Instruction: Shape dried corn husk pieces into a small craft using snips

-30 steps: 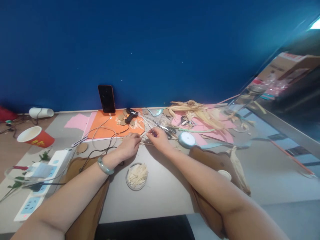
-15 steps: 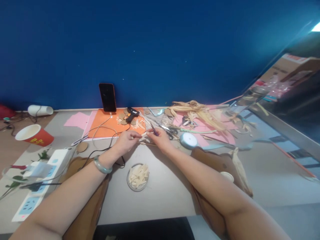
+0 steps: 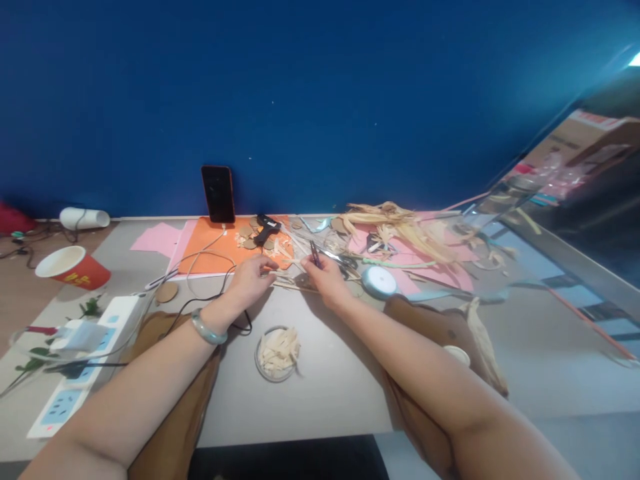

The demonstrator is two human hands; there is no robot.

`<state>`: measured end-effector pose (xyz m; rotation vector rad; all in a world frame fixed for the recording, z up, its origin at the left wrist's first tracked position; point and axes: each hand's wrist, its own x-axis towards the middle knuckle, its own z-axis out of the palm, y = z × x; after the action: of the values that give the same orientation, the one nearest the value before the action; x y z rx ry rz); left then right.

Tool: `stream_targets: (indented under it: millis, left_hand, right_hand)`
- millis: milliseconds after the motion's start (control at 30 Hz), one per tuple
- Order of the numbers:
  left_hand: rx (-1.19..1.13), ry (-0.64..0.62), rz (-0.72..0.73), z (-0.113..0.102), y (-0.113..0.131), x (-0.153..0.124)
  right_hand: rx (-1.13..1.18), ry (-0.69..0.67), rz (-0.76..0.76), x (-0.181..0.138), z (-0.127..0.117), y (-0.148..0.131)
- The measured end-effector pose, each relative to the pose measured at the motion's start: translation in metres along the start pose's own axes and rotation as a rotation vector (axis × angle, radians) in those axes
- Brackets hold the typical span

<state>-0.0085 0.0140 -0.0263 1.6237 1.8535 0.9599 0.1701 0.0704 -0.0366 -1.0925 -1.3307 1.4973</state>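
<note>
My right hand [image 3: 326,280] grips dark tweezers [image 3: 315,252], their two prongs pointing up and away from me. To its left, my left hand [image 3: 251,279] has its thumb and forefinger pinched together; what sits between them is too small to make out. Pale thin strips [image 3: 287,277] lie on the table in the gap between my hands. Nearer to me stands a round dish [image 3: 257,363] heaped with cut pale strips of dried husk [image 3: 279,350]. Just beyond the left hand, a black glue gun [image 3: 267,230] rests on orange paper [image 3: 200,250].
A phone [image 3: 218,195] leans on the blue wall [image 3: 320,107]. Scissors [image 3: 345,263], a ribbon spool [image 3: 379,282] and dried husks [image 3: 395,223] lie right of centre. At left are a red paper cup [image 3: 85,272], a power strip [image 3: 65,403] and loose cables [image 3: 187,303].
My hands have moved slightly apart. The tweezers have turned more upright, with both prongs now showing. A strip now sticks out over the dish's right rim.
</note>
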Motion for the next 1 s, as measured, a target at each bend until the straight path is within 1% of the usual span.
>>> stream_targets:
  millis: [33,100,200,267,367,400,467,500,567,667,733,833,933,1000]
  left_hand:
    - [-0.043,0.015,-0.001,0.0,0.002,-0.001]
    - [-0.178,-0.006,-0.052,0.0,0.008,-0.003]
    - [-0.439,-0.13,-0.142,-0.002,0.018,-0.007]
    - [-0.525,-0.156,-0.186,-0.003,0.022,-0.009]
    - [-0.477,-0.161,-0.212,-0.002,0.022,-0.01]
    - [-0.443,-0.176,-0.192,-0.002,0.022,-0.011]
    - [-0.359,-0.206,-0.107,0.001,0.021,-0.013]
    - [-0.323,-0.216,-0.071,0.002,0.021,-0.014]
    - [-0.306,-0.216,-0.074,0.004,0.022,-0.016]
    - [-0.457,-0.189,-0.156,0.002,0.026,-0.017]
    - [-0.586,-0.132,-0.154,-0.002,0.029,-0.016]
    - [-0.652,-0.057,-0.144,-0.007,0.03,-0.013]
    - [-0.667,-0.07,-0.163,-0.007,0.026,-0.01]
    - [-0.677,-0.085,-0.179,-0.005,0.023,-0.008]
  right_hand:
    - [0.054,-0.025,0.02,-0.002,0.001,-0.001]
    - [0.142,-0.087,0.059,-0.005,0.002,-0.005]
    - [0.202,-0.158,0.09,-0.009,0.004,-0.008]
    - [0.205,-0.158,0.095,-0.009,0.005,-0.008]
    - [0.174,-0.078,0.086,-0.005,0.004,-0.005]
    - [0.162,-0.052,0.085,-0.003,0.003,-0.004]
    - [0.143,-0.04,0.095,0.0,0.001,-0.004]
    - [0.145,-0.051,0.104,0.0,0.0,-0.005]
    - [0.174,-0.098,0.124,-0.001,-0.001,-0.009]
    - [0.194,-0.218,0.141,-0.007,0.0,-0.016]
    - [0.134,-0.304,0.129,-0.012,0.002,-0.019]
    - [-0.031,-0.37,0.046,-0.018,0.003,-0.022]
    - [-0.245,-0.412,-0.07,-0.019,-0.002,-0.03]
    - [-0.424,-0.514,-0.114,-0.018,-0.01,-0.042]
